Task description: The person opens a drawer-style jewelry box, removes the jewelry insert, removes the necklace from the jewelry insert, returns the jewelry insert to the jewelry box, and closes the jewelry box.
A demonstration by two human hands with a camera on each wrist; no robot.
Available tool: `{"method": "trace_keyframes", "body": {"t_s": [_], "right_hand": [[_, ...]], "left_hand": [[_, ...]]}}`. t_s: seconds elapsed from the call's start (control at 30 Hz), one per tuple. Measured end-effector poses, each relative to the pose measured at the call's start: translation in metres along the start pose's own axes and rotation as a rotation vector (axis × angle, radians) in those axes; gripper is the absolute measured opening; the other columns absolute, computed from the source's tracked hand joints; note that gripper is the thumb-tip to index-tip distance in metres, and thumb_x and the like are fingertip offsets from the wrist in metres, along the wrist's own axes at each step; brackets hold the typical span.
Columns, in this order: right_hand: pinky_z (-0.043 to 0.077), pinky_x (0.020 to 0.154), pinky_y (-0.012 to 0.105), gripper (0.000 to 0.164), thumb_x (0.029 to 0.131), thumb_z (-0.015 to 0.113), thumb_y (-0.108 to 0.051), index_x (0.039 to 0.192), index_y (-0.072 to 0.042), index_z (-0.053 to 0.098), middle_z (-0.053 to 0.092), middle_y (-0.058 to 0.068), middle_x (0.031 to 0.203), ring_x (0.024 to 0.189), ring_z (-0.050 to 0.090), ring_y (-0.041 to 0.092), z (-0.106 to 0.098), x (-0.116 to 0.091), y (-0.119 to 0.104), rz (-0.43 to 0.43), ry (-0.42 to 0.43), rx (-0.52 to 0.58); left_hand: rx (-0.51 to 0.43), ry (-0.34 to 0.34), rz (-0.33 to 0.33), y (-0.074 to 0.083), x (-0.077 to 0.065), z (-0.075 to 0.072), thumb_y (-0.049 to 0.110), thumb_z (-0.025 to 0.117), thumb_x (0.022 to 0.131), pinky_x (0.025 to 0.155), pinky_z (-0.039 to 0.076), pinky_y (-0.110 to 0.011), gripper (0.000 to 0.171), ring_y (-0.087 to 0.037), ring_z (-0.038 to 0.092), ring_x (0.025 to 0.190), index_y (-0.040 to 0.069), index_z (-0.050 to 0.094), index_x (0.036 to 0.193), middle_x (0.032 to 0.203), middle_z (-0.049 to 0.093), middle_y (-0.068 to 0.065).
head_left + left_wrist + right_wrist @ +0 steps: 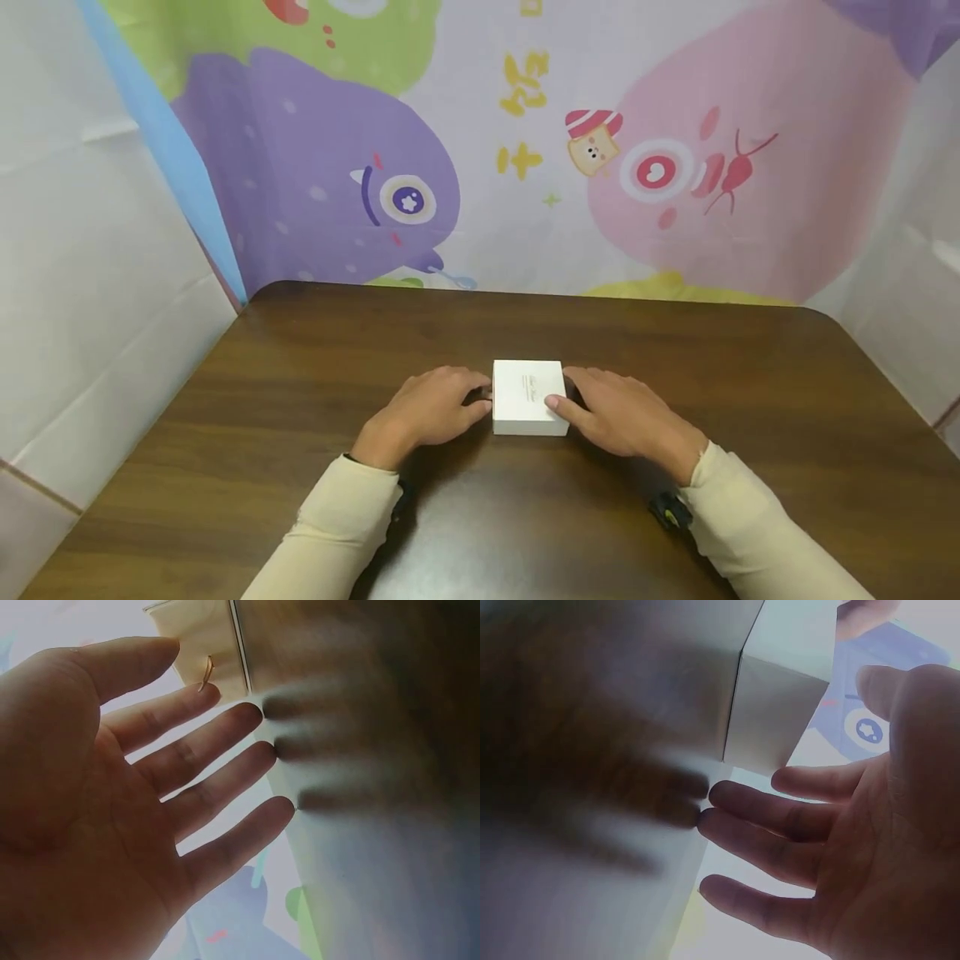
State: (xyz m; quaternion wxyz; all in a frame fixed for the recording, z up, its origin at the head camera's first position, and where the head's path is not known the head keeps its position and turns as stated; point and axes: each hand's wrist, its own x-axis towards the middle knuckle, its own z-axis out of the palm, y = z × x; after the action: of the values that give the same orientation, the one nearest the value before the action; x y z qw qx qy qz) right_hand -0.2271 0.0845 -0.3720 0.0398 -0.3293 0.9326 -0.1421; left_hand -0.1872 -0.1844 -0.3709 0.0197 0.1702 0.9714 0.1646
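Observation:
A small white drawer-style box (517,412) with fine lettering on its lid sits on the table. A thin ribbon loop (208,670) sticks out of its left side. At that side is my left hand (435,408), its index fingertip right at the loop and its thumb apart from it. The other left fingers (206,754) are spread, with tips at the tabletop. My right hand (626,412) is at the box's right side, its thumb overlapping the lid in the head view. In the right wrist view its fingers (772,814) extend loosely beside the box's end.
The brown wooden table (225,467) has rounded far corners. Behind it hangs a cartoon-printed cloth (487,225), and pale panels (97,275) stand at both sides. A dark strap with a device (670,510) is on the right wrist.

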Motion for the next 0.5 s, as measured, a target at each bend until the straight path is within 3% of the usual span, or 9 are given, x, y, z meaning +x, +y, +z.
{"method": "trace_keyframes", "body": {"t_s": [0.23,0.37,0.5], "right_hand": [[0.05,0.085,0.05,0.076,0.1,0.041,-0.063,0.147,-0.003,0.042,0.063,0.011,0.122,0.106,0.063,0.026,0.0043,0.001,-0.0007,0.017,0.003,-0.015],[0.049,0.089,0.052,0.081,0.1,0.039,-0.064,0.154,-0.003,0.034,0.058,0.017,0.134,0.115,0.061,0.03,0.004,0.0028,-0.0012,0.008,-0.008,-0.025],[0.05,0.087,0.051,0.078,0.1,0.041,-0.063,0.154,-0.006,0.034,0.058,0.016,0.133,0.114,0.06,0.028,0.0033,0.004,-0.0028,-0.018,-0.015,-0.028]], "left_hand": [[0.009,0.01,0.004,-0.0014,-0.0003,0.0033,0.036,0.062,0.099,0.086,0.051,-0.047,0.031,-0.018,0.062,0.11,0.023,0.069,0.126,0.116,0.067,0.006],[0.005,0.012,0.015,-0.0015,-0.0007,0.0033,0.037,0.062,0.099,0.084,0.051,-0.047,0.024,-0.017,0.062,0.106,0.024,0.071,0.117,0.111,0.067,0.007],[-0.001,0.021,0.028,-0.0012,-0.0018,0.003,0.037,0.062,0.098,0.084,0.051,-0.046,0.021,-0.017,0.062,0.104,0.024,0.072,0.112,0.108,0.067,0.008]]}}
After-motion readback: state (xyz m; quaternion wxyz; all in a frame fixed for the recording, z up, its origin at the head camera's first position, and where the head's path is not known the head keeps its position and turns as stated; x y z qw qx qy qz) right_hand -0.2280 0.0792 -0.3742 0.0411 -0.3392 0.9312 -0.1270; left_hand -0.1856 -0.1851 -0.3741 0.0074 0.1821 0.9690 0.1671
